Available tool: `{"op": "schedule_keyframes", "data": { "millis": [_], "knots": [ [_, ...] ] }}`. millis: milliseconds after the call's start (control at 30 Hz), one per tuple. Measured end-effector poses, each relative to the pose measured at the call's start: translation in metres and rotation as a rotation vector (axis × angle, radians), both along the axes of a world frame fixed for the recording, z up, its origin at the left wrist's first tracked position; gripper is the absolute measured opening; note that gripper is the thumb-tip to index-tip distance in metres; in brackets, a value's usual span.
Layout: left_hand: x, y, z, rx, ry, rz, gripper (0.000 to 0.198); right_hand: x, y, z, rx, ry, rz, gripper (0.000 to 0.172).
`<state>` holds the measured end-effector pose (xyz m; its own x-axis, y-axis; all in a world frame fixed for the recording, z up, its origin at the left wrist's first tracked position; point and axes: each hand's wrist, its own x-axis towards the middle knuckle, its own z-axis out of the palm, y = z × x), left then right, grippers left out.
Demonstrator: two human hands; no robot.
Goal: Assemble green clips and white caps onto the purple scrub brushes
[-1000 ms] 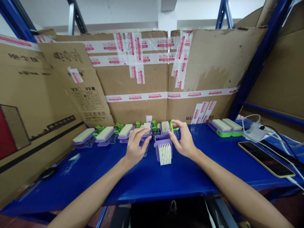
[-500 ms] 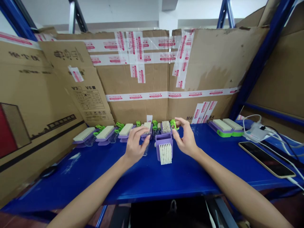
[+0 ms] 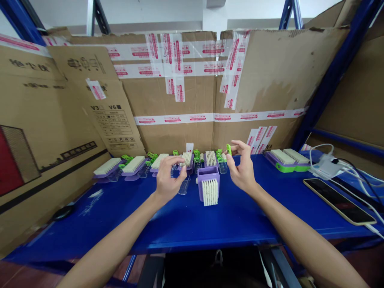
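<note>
My right hand (image 3: 243, 170) pinches a small green plastic piece (image 3: 229, 149) between thumb and fingers, raised above the table. My left hand (image 3: 169, 178) is held over the table with fingers curved and thumb apart, nothing visible in it. Between the hands stands a purple open-topped holder (image 3: 209, 173) with a block of cream bristles (image 3: 210, 193) on its front. A clear plastic part (image 3: 185, 185) lies beside my left thumb. Behind is a row of purple brushes with cream bristles, one (image 3: 211, 159) right behind the holder, with green pieces (image 3: 196, 153) among them.
The blue table (image 3: 192, 232) is backed by taped cardboard (image 3: 177, 142). At right are a green-and-purple double brush (image 3: 287, 159), a white charger with cables (image 3: 325, 167) and a phone (image 3: 339, 200). A dark round object (image 3: 63, 213) lies at left.
My right hand has moved right and slightly up with the green piece, away from the holder. My left hand has shifted slightly left, uncovering the clear part. The view has tilted a little.
</note>
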<state>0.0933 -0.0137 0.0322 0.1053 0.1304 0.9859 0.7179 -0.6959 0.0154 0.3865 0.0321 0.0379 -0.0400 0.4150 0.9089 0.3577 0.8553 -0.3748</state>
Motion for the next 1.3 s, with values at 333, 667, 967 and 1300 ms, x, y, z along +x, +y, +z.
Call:
{"op": "schedule_keyframes", "data": {
  "millis": [333,667,967,1300],
  "knots": [
    [-0.011,0.007,0.002,-0.028,-0.070,0.053,0.013,0.000,0.006,0.003,0.005,0.077,-0.007,0.038],
    [-0.010,0.015,-0.006,-0.077,-0.014,0.045,0.013,0.000,0.010,-0.004,0.005,0.033,-0.018,0.040],
    [0.002,0.001,-0.015,-0.042,0.115,-0.022,0.027,-0.012,-0.007,-0.015,0.144,-0.179,0.020,0.050],
    [0.001,0.005,-0.016,-0.097,0.061,-0.024,0.022,-0.013,-0.005,-0.016,0.188,-0.083,-0.019,0.043]
  ]
}}
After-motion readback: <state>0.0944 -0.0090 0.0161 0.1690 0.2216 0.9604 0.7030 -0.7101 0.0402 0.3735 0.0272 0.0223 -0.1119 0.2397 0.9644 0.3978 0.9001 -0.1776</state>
